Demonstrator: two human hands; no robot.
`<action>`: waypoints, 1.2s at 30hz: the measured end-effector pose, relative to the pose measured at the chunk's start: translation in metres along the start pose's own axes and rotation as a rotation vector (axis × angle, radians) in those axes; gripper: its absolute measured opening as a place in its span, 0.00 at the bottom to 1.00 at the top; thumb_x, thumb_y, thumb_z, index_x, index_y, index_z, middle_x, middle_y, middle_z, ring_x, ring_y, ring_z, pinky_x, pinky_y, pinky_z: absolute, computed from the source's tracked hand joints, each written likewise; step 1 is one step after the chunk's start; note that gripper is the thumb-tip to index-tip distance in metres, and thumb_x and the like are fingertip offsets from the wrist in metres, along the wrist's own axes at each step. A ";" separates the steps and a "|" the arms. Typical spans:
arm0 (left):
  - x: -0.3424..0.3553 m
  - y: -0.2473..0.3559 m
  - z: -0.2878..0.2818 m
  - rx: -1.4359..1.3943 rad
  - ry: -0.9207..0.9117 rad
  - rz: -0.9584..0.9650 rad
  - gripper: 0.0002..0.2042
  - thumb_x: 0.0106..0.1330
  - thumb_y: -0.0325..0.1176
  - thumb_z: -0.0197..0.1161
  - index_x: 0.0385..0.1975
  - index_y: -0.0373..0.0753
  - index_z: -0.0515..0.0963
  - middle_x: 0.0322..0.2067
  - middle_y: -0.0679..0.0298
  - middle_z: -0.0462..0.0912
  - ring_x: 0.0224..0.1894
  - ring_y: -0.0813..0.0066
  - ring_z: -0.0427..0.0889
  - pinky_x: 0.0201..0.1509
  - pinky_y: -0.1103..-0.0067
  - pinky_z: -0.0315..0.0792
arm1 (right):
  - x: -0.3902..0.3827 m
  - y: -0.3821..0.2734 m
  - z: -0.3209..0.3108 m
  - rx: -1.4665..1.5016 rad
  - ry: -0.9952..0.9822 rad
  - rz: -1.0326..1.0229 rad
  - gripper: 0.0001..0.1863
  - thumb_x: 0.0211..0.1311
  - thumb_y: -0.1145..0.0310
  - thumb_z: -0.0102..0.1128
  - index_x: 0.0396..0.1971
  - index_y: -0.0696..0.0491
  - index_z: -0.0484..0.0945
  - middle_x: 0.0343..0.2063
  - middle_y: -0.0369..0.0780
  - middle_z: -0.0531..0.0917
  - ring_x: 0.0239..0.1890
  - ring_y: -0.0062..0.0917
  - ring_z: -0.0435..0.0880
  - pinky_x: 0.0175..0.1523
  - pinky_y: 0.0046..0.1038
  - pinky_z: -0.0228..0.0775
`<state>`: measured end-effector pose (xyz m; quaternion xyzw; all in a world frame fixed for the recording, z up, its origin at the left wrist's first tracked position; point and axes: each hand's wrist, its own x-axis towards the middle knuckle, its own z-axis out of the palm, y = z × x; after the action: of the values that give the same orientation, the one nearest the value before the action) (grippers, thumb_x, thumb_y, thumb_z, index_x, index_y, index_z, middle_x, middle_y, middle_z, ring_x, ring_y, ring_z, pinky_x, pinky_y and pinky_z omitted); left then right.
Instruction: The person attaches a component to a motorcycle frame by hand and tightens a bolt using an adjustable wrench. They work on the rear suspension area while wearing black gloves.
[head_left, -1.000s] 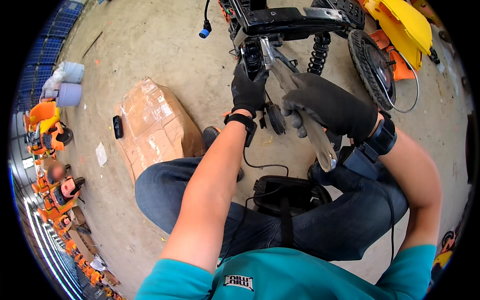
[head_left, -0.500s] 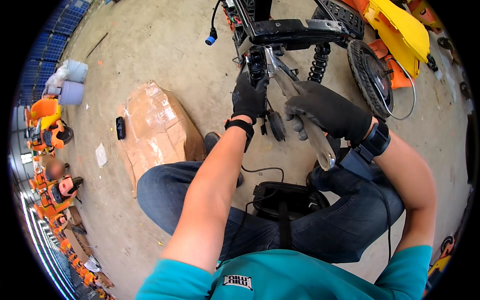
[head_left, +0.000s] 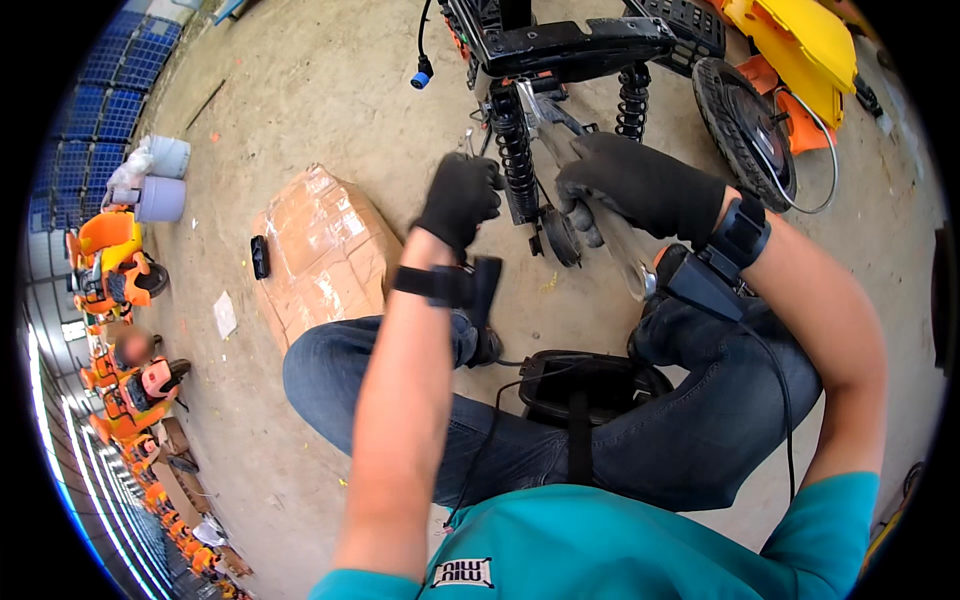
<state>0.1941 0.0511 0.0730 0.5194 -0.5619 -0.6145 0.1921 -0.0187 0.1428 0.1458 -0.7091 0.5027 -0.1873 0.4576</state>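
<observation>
My right hand (head_left: 640,185), in a black glove, is closed around a long combination wrench (head_left: 622,243). The wrench's far end reaches the top of a black coil-spring shock absorber (head_left: 516,160) under the vehicle's black frame (head_left: 580,45); its ring end points back toward my right knee. To the left of that shock, my gloved left hand (head_left: 460,203) is a fist held apart from it. A slim metal tool (head_left: 468,140), which looks like a smaller wrench, sticks out above this fist; the rest of it is hidden.
A second shock absorber (head_left: 632,100) and a loose wheel (head_left: 745,135) are to the right, beside yellow body panels (head_left: 795,55). A taped cardboard sheet (head_left: 325,250) lies left. An open black bag (head_left: 595,385) sits between my legs. Orange vehicles (head_left: 120,260) line the far left.
My left hand has come away from the shock absorber, down and to the left, uncovering its spring. My right hand keeps its hold on the wrench and has shifted slightly left.
</observation>
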 end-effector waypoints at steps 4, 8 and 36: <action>-0.019 0.060 -0.039 0.189 -0.160 -0.092 0.09 0.63 0.32 0.54 0.37 0.34 0.74 0.24 0.65 0.76 0.18 0.79 0.73 0.22 0.82 0.70 | 0.005 -0.015 0.000 0.292 -0.050 0.203 0.13 0.53 0.74 0.52 0.40 0.55 0.75 0.36 0.47 0.75 0.40 0.43 0.73 0.46 0.36 0.66; -0.008 0.085 -0.048 0.478 -0.092 -0.090 0.06 0.61 0.32 0.57 0.29 0.36 0.77 0.19 0.67 0.73 0.16 0.78 0.73 0.20 0.81 0.69 | 0.005 -0.008 0.001 0.177 -0.063 0.186 0.13 0.53 0.74 0.52 0.40 0.54 0.75 0.36 0.47 0.74 0.40 0.42 0.73 0.46 0.35 0.66; 0.050 0.103 -0.077 1.176 -0.451 0.888 0.04 0.41 0.35 0.60 0.15 0.44 0.76 0.19 0.59 0.78 0.23 0.62 0.78 0.30 0.73 0.73 | 0.009 -0.004 0.007 0.546 -0.007 0.231 0.14 0.63 0.68 0.45 0.22 0.61 0.73 0.19 0.41 0.79 0.19 0.24 0.82 0.26 0.23 0.75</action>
<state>0.2050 -0.0584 0.1565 0.1243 -0.9774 -0.1709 -0.0064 -0.0074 0.1388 0.1439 -0.4987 0.5093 -0.2597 0.6516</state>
